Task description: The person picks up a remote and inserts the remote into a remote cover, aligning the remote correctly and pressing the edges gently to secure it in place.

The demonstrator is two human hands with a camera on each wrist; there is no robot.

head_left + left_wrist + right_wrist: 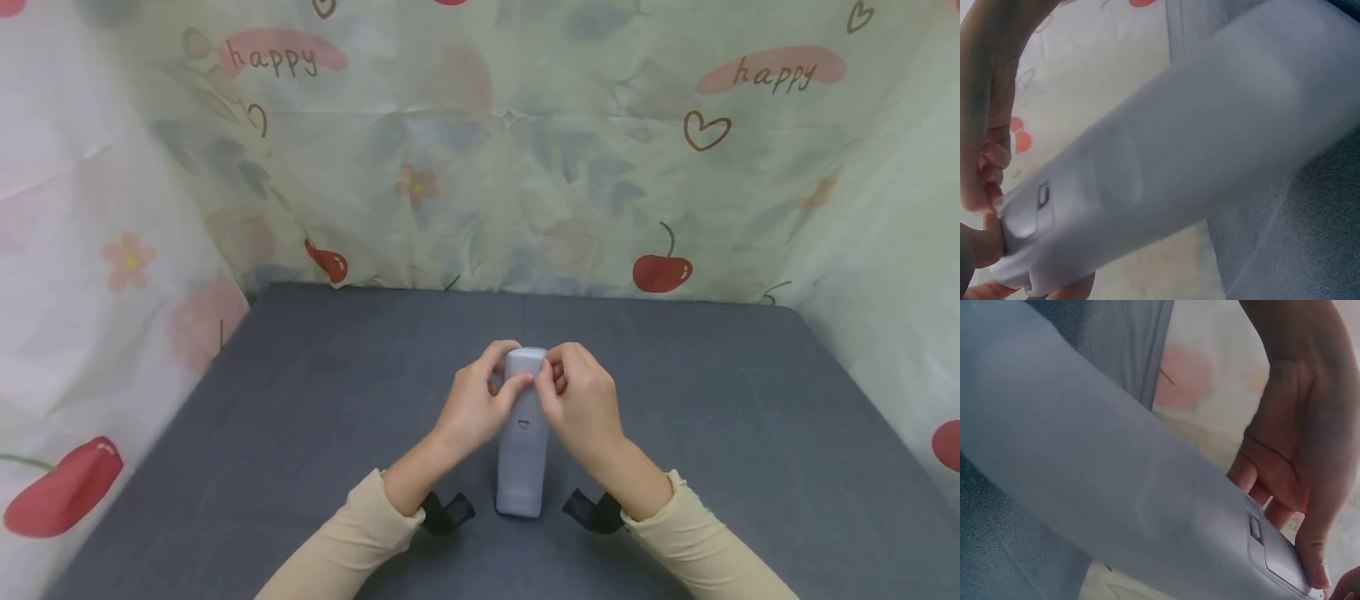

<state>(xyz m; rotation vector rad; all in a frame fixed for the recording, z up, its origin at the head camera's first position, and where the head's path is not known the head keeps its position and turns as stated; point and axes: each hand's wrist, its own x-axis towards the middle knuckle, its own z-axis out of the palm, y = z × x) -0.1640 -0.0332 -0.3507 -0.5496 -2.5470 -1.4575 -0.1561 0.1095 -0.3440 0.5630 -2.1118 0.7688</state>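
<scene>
A long light grey remote control [521,475] lies lengthwise in front of me, its plain back facing up. A small latch mark [1044,195] shows near its far end, beside the seam of a cover. My left hand [472,404] holds the far end, thumb [1315,562] on the upper face and fingers at the left edge. On the right edge of that same end, my right hand [588,400] pinches with thumb and curled fingers. The exact contact of the right fingertips is partly hidden. Both hands nearly meet there.
A dark grey cloth-covered table [337,375] lies beneath. Patterned curtains [510,200] with cherries and flowers stand behind and at both sides. Black straps [447,514] hang below both wrists, beside the near end of the remote control.
</scene>
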